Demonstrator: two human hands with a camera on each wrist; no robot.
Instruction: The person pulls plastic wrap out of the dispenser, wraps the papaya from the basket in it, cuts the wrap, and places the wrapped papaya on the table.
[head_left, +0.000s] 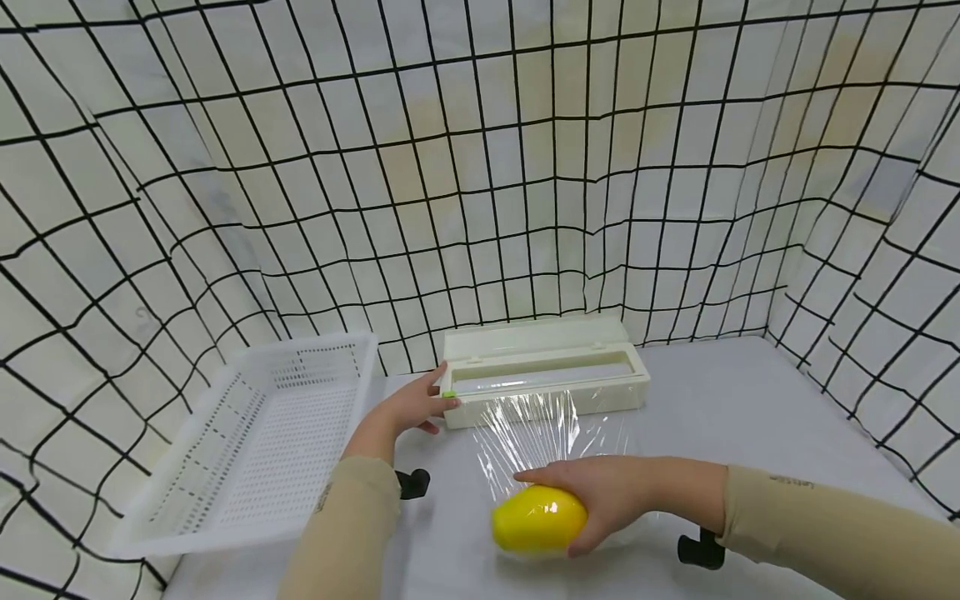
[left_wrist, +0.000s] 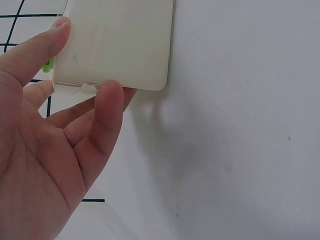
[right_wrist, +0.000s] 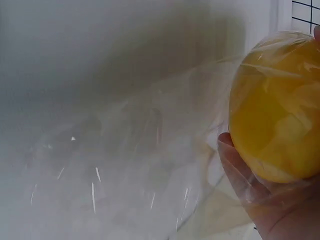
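Note:
A smooth, rounded yellow fruit (head_left: pixel 536 518) lies in the grip of my right hand (head_left: pixel 611 498), thumb on the near side and fingers over the far side. Clear cling film (head_left: pixel 528 437) covers the fruit and part of that hand in the right wrist view. The film stretches in creased, shiny folds back to a cream cling film dispenser (head_left: pixel 626 396), whose lid (head_left: pixel 532 333) stands raised behind the roll (head_left: pixel 540 379). My left hand (head_left: pixel 408 408) grips the dispenser's left end, beside a small green piece (head_left: pixel 449 394). In the left wrist view, fingertips (left_wrist: pixel 110 97) press against that end.
A white perforated plastic basket (head_left: pixel 360 417) stands on the left side of the white table (head_left: pixel 750 400). Black wire mesh (head_left: pixel 555 179) backed by pale sheeting encloses the table at the back and both sides.

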